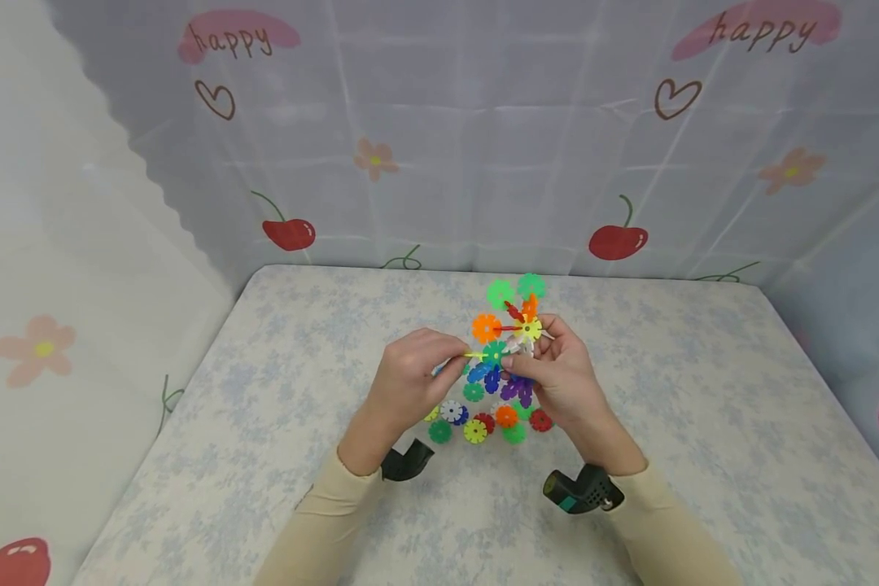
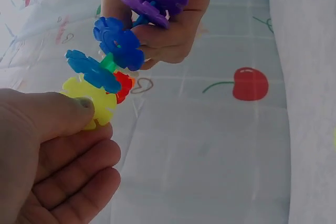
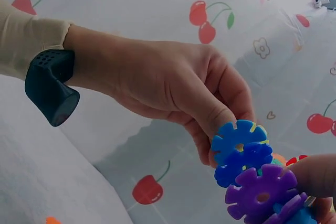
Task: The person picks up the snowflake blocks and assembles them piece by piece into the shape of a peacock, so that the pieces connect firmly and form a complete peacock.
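Pinching a yellow disc [image 2: 106,109], the left hand [image 1: 413,376] meets linked discs [image 1: 494,352] gripped by the right hand [image 1: 570,376] above the surface [image 1: 190,456]. Probably light, stiff, slightly slick; best held by rims.

Yel. disc [image 1: 474,355] in L grip [image 1: 413,373]

Table [image 1: 674,366] across the lower half of the head view, curtain [image 1: 476,187] behind it and along both sides. Over the table, slightly right of centre, a model [image 1: 494,353] between the hands: left hand [image 1: 415,370] at its left, right hand [image 1: 570,378] at its right. In the left hand, at the model's left edge, a disc [image 2: 105,109]. On the table, nearer than the model's middle, a cluster of loose discs [image 1: 475,431]. Nearer still, left camera [image 1: 408,461] and right camera [image 1: 582,491], just inside the left sleeve [image 1: 322,513] and right sleeve [image 1: 674,521]
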The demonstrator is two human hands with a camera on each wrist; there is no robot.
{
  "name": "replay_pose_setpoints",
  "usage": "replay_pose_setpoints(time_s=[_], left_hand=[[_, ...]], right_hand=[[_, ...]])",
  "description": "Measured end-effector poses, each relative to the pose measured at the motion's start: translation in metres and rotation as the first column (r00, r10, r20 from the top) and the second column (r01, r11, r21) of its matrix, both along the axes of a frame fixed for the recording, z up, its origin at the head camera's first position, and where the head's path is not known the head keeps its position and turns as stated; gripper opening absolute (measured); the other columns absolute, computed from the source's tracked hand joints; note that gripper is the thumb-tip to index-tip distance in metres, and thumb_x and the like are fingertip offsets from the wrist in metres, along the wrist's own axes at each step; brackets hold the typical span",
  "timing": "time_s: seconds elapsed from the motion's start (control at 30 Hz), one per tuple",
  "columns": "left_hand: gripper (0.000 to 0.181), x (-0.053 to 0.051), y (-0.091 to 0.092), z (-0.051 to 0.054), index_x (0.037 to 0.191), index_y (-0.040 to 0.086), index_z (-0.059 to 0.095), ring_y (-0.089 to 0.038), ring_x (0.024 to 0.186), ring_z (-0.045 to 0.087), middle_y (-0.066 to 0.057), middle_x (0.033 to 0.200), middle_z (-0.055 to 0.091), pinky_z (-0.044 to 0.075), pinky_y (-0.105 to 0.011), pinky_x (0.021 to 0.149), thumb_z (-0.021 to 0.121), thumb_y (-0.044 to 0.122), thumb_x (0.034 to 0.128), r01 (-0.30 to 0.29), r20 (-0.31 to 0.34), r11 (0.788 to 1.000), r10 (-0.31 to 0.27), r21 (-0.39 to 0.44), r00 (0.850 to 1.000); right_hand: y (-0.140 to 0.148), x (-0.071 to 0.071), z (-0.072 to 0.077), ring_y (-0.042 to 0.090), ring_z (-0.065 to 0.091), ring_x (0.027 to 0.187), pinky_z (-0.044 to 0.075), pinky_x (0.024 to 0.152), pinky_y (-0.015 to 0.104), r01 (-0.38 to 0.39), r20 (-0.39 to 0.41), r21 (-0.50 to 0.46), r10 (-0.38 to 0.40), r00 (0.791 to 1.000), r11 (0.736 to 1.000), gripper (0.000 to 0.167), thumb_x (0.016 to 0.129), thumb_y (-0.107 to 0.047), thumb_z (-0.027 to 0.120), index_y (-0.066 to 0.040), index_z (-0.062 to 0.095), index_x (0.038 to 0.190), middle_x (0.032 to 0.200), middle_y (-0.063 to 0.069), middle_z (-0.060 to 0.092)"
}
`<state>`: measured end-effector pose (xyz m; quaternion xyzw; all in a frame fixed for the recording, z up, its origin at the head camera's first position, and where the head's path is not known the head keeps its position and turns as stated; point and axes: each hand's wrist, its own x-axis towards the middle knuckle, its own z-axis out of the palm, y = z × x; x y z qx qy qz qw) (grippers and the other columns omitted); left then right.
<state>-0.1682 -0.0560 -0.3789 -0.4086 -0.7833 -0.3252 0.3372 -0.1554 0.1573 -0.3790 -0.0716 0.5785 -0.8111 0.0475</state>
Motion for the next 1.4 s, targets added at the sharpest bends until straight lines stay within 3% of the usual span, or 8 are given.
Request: replay_pose_setpoints(time_s=[0.23,0.43,0.57,0.83,0.93,1.13,1.3,1.4], left_hand=[[0.005,-0.001,0.0,-0.002,0.086,0.005,0.078,-0.017,0.076,0.072,-0.004,0.081,0.077,0.061,-0.026,0.076,0.079,0.0,0.0843,0.064,0.034,0.996,-0.062,-0.062,0.997],[0.011,-0.006,0.002,-0.009,0.089,-0.002,0.079,-0.023,0.077,0.076,-0.014,0.085,0.078,0.062,-0.027,0.077,0.08,-0.007,0.0799,0.185,0.142,0.963,-0.214,0.194,0.967],[0.014,-0.008,0.002,-0.009,0.09,-0.005,0.078,-0.026,0.076,0.077,-0.019,0.084,0.077,0.063,-0.029,0.076,0.078,-0.013,0.0781,0.251,0.214,0.91,-0.331,0.33,0.919],[0.004,-0.01,-0.002,-0.012,0.088,-0.014,0.073,-0.026,0.075,0.073,-0.03,0.085,0.073,0.056,-0.023,0.062,0.071,-0.015,0.0844,0.301,0.407,0.84,-0.494,0.451,0.769],[0.002,-0.01,-0.003,-0.013,0.086,-0.014,0.073,-0.025,0.07,0.071,-0.027,0.082,0.074,0.047,-0.024,0.052,0.073,-0.012,0.0843,0.294,0.416,0.857,-0.472,0.424,0.777],[0.005,-0.01,0.0,-0.014,0.083,-0.012,0.074,-0.027,0.066,0.071,-0.023,0.079,0.075,0.05,-0.025,0.052,0.075,-0.007,0.0855,0.291,0.353,0.878,-0.428,0.38,0.832],[0.006,-0.01,0.004,-0.016,0.084,-0.012,0.074,-0.029,0.068,0.07,-0.025,0.08,0.074,0.044,-0.022,0.05,0.074,-0.007,0.0873,0.286,0.355,0.856,-0.452,0.431,0.819],[0.002,-0.01,0.005,-0.016,0.087,-0.013,0.074,-0.028,0.072,0.072,-0.027,0.082,0.074,0.055,-0.023,0.058,0.072,-0.012,0.0857,0.283,0.368,0.846,-0.466,0.452,0.804]], right_hand=[[-0.002,0.001,-0.004,0.008,0.065,0.065,0.063,0.069,0.026,0.018,-0.025,0.105,-0.015,1.0,0.994,0.044,0.083,0.023,0.06,-0.008,0.046,0.112,0.074,-0.003,0.052],[-0.005,-0.004,-0.01,0.008,0.071,0.069,0.061,0.07,0.021,-0.109,0.035,-0.095,0.112,0.993,0.99,0.04,0.091,0.018,0.055,-0.01,0.046,0.118,0.088,-0.003,0.068],[-0.002,-0.006,-0.01,0.007,0.071,0.07,0.061,0.071,0.019,-0.147,0.048,-0.164,0.157,0.986,0.975,0.042,0.093,0.016,0.052,-0.011,0.044,0.124,0.093,-0.004,0.07],[0.002,-0.004,-0.008,0.008,0.074,0.081,0.061,0.077,0.021,-0.209,0.062,-0.209,0.226,0.972,0.955,0.044,0.093,0.015,0.053,-0.012,0.044,0.126,0.1,-0.002,0.071],[0.003,-0.004,-0.008,0.009,0.075,0.084,0.062,0.078,0.022,-0.234,0.061,-0.223,0.253,0.965,0.946,0.043,0.093,0.016,0.053,-0.012,0.045,0.124,0.099,-0.002,0.073],[0.002,-0.002,-0.006,0.008,0.074,0.085,0.061,0.078,0.021,-0.205,0.098,-0.206,0.228,0.969,0.957,0.042,0.093,0.015,0.052,-0.013,0.043,0.123,0.1,-0.003,0.072],[0.001,-0.001,-0.004,0.009,0.074,0.087,0.061,0.078,0.021,-0.173,0.117,-0.22,0.202,0.972,0.96,0.041,0.094,0.014,0.053,-0.013,0.043,0.123,0.101,-0.003,0.072],[-0.001,-0.001,-0.004,0.008,0.074,0.083,0.061,0.077,0.02,-0.145,0.105,-0.207,0.17,0.98,0.968,0.038,0.093,0.015,0.053,-0.013,0.045,0.118,0.096,-0.003,0.073]])
